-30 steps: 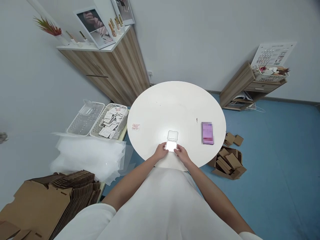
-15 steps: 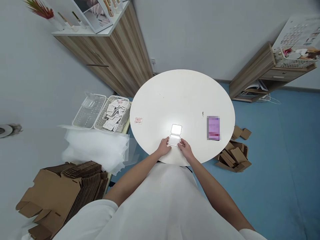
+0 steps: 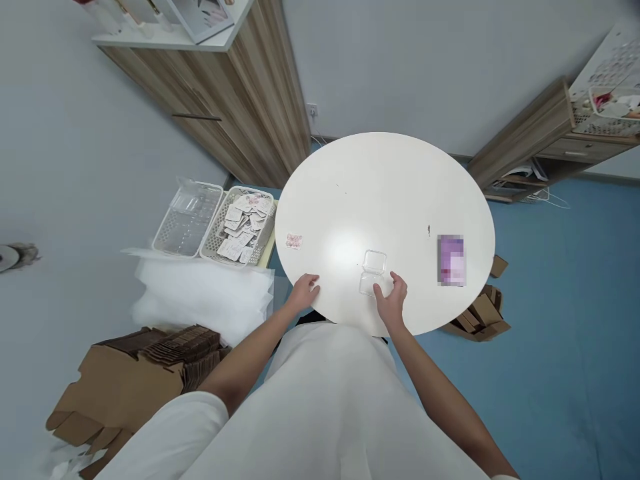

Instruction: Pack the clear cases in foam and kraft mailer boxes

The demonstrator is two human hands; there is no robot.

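A small clear plastic case [image 3: 374, 262] lies opened flat on the white oval table [image 3: 385, 193], near its front edge. My right hand [image 3: 391, 298] is at the case's right side, thumb at the lower half and fingers apart. Away to the left of the case, my left hand [image 3: 304, 292] hovers over or rests on the table's front left edge, thumb and fingers apart, holding nothing. A small card with pink print [image 3: 294, 241] lies at the table's left side. On the right side sits a blurred purple item [image 3: 451, 260].
Left of the table are a basket of cards [image 3: 267, 230], a clear-looking basket [image 3: 175, 230], white translucent sheets [image 3: 200, 287] and stacked cardboard [image 3: 120, 393]. Cardboard boxes [image 3: 483, 313] stand on the floor at right. Wooden cabinets [image 3: 255, 100] stand behind.
My left hand has let go of the case and moved left. My right hand stays beside the case, its fingers spread wider. The whole view has shifted, with the table further right.
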